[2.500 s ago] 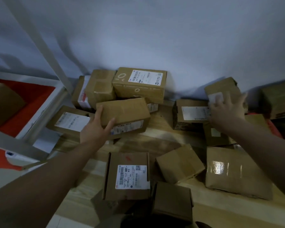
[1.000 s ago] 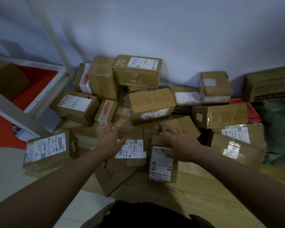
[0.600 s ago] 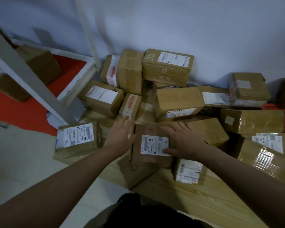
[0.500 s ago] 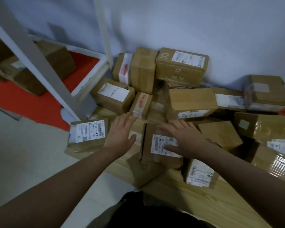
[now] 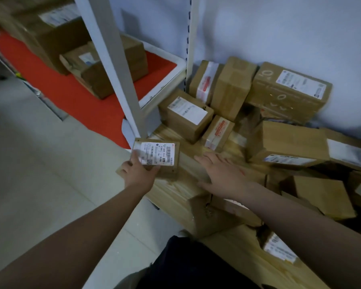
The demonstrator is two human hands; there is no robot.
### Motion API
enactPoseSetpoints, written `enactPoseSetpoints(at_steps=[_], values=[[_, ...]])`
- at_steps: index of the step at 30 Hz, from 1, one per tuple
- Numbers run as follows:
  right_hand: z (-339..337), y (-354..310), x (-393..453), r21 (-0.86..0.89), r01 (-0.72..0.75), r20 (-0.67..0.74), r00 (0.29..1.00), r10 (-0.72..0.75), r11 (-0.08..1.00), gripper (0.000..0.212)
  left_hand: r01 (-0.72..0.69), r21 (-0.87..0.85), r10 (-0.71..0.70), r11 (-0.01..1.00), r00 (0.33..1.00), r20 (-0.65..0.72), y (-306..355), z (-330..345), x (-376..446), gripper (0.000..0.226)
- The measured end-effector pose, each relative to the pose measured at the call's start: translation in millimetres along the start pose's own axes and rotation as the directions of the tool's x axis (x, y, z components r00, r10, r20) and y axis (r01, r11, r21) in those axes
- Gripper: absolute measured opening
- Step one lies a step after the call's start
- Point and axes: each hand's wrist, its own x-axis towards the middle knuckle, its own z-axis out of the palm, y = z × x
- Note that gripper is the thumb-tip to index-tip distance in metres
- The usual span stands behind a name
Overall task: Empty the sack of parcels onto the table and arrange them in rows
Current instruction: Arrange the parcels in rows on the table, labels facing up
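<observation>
Several brown cardboard parcels lie jumbled on a pale wooden table (image 5: pixel 175 195). My left hand (image 5: pixel 139 174) grips the near-left corner of a small parcel with a white label marked 019 (image 5: pixel 161 155), which sits at the table's left edge. My right hand (image 5: pixel 223 174) hovers flat with spread fingers over the bare wood just right of that parcel. Behind stand a labelled box (image 5: pixel 186 115), a slim red-taped box (image 5: pixel 217 132) and a large box with a white label (image 5: pixel 288 90) against the wall. No sack is in view.
A white metal shelf post (image 5: pixel 117 69) rises at the table's left corner. Its low shelf with a red mat (image 5: pixel 50 80) holds larger cartons (image 5: pixel 104 67). Pale tiled floor (image 5: pixel 40 184) lies to the left. More parcels (image 5: pixel 325 195) crowd the right side.
The view has swung left. My left hand moved from the middle parcels to the 019 parcel and took hold of it. My right hand lifted off the labelled parcel it pressed.
</observation>
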Motion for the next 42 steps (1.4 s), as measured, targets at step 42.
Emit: enactPoseSetpoints(at_steps=[42], values=[[-6.0,111.5,-7.9,0.346,-0.357,0.350,0.907,0.234,0.868,0.084,-0.065,0.096,-0.004,0.993,0.810,0.587,43.7,115.4,-65.8,0.085]])
